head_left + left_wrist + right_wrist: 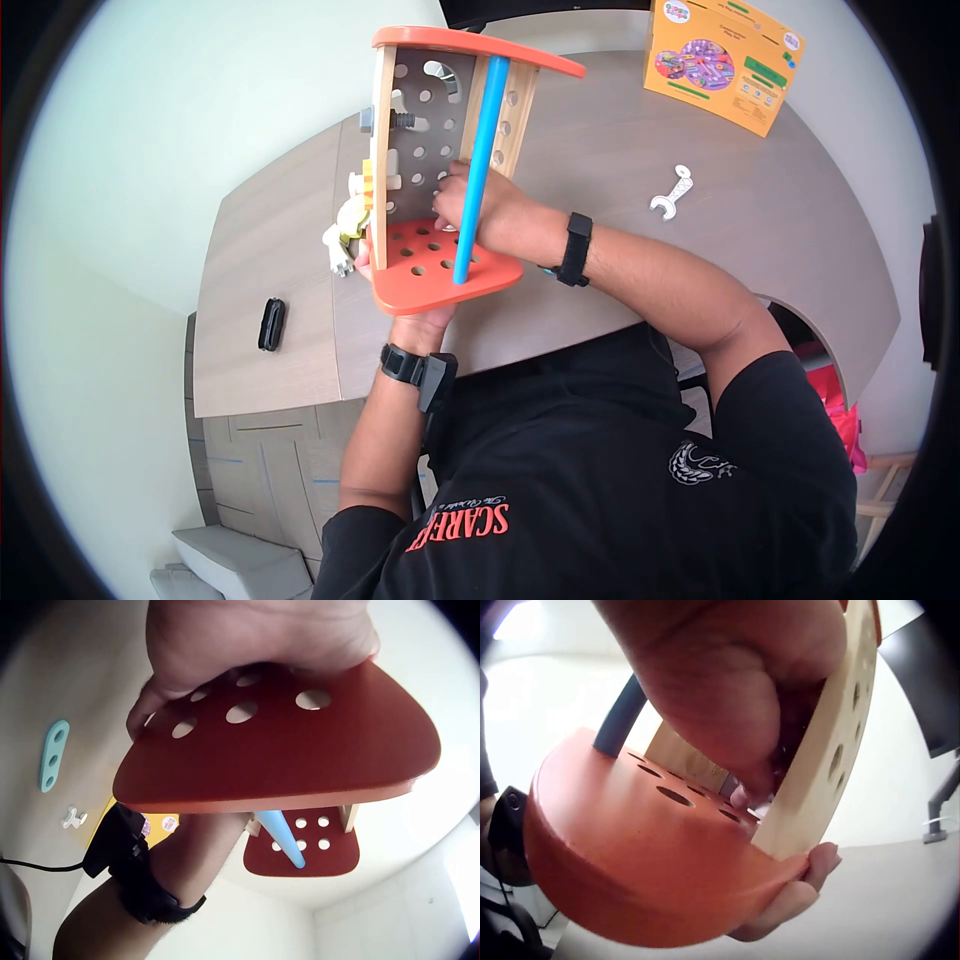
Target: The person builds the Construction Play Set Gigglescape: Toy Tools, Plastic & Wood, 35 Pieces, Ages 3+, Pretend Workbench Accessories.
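A toy toolbox has orange end panels [440, 285] with holes, wooden sides [383, 160], a grey perforated panel [425, 150] and a blue rod [482, 165]. My left hand [255, 641] holds it from beneath, palm against the lower end panel and fingers around its edge. The right hand [488, 205] reaches in behind the rod with bent fingers, near the lower panel. A bit of white [762, 811] shows at its fingertips; I cannot tell whether they pinch it. A grey bolt [400, 120] passes through the left side, above an orange-yellow piece [373, 183].
Pale yellow and white toy pieces [345, 235] lie left of the toolbox. A white toy wrench [672, 193] is on the table at right, with a yellow box [715, 70] behind. At left sits a small black object [271, 323]. A teal strip [54, 756] has holes.
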`<state>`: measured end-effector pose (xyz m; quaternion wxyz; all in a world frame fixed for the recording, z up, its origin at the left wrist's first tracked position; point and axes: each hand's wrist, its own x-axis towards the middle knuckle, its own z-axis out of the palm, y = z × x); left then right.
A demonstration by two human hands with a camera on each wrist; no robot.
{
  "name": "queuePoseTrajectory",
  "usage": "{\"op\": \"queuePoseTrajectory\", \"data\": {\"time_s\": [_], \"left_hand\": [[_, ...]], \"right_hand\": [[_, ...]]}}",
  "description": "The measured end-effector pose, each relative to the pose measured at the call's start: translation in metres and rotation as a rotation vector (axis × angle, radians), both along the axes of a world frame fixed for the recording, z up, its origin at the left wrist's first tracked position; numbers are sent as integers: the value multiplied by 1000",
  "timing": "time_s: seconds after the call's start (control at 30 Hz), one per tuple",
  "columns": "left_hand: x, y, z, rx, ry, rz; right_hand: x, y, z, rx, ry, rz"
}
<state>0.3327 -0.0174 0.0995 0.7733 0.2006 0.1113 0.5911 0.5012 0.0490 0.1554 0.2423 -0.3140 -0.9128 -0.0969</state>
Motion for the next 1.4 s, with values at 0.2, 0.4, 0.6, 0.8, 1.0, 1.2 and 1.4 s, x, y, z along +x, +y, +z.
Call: {"op": "queuePoseTrajectory", "data": {"time_s": [0.2,0.4,0.6,0.8,1.0,1.2,1.4], "left_hand": [[-2,5,-7,8,22,14],[-2,6,-8,-11,51,30],[4,0,9,17,77,35],[3,6,5,-11,44,81],[4,-3,17,4,35,14],[8,-6,24,46,9,17],[6,-2,18,44,-31,60]], "right_hand": [[-1,-5,-1,81,-5,-29],[6,-12,21,-94,-136,-1],[7,3,10,-82,-157,-17],[3,6,7,-56,-137,-53],[11,-5,17,-38,-123,38],[9,-1,12,29,-154,-2],[7,-3,7,48,-141,-11]]}}
